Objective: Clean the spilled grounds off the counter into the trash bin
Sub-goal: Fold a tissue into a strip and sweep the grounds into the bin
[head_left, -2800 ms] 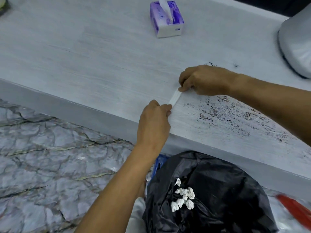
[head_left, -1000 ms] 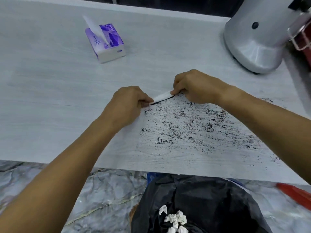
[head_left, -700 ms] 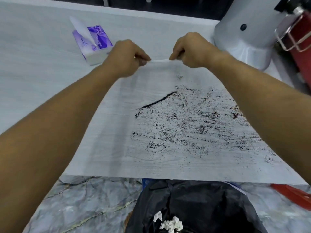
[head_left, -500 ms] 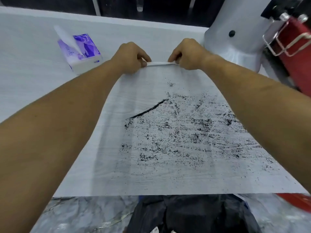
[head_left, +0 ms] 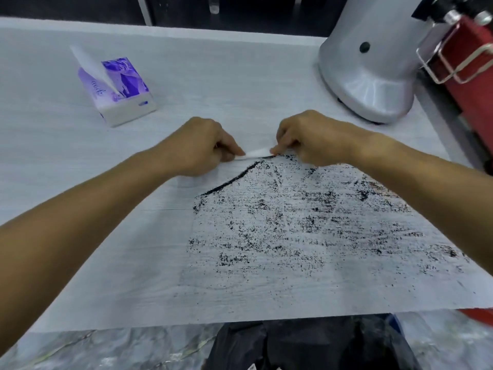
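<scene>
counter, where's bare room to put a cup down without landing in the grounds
Bare counter lies left of the left hand, in front of the tissue box, and between that box and the silver appliance base. Crowded: the grounds cover the near-right part to the edge, where both hands pinch the folded tissue.

Dark coffee grounds (head_left: 293,225) are scattered in specks over the pale grey counter (head_left: 213,81), with one thin swept line at their far left edge. A folded white tissue strip (head_left: 256,153) is laid at the far edge. A black-bagged trash bin (head_left: 314,345) is placed below the counter's near edge.
</scene>
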`<state>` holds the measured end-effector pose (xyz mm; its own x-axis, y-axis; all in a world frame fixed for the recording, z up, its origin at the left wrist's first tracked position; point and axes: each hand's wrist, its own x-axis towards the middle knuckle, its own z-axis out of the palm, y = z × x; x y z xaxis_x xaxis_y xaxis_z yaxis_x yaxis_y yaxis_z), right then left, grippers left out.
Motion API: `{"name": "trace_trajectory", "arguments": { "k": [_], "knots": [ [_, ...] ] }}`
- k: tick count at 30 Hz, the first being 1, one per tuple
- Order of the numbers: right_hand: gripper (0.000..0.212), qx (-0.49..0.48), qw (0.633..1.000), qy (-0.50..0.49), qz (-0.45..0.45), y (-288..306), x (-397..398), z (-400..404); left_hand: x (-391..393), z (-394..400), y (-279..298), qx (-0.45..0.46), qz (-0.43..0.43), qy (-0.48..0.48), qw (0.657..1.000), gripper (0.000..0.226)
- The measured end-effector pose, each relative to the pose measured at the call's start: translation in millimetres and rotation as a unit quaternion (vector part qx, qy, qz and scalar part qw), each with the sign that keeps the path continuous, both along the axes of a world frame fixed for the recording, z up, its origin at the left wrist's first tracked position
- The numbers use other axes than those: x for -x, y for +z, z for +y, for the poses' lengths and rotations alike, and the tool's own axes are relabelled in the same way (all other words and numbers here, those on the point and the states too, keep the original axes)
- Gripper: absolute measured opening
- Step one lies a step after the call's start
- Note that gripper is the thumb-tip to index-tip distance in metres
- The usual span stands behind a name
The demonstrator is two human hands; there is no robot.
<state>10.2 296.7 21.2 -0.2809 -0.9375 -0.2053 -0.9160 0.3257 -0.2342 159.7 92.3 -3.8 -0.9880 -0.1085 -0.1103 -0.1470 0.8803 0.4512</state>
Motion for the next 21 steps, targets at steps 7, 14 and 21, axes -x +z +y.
{"name": "trace_trajectory", "arguments": {
  "k": [7,14,21],
  "knots": [
    [0.035,0.095,0.986,-0.124,0.061,10.6,71.6,-67.6,77.1,-55.0,13.5,-0.019,0.089,0.123,0.988,0.022],
    [0.042,0.077,0.981,-0.153,0.089,-17.1,56.5,-33.3,101.0,-26.2,-7.9,0.012,0.086,0.087,0.992,0.023],
    [0.040,0.071,0.991,-0.110,0.020,-11.9,-8.4,61.3,38.8,31.5,-2.0,0.003,0.007,-0.086,0.996,0.023]
  ]
}}
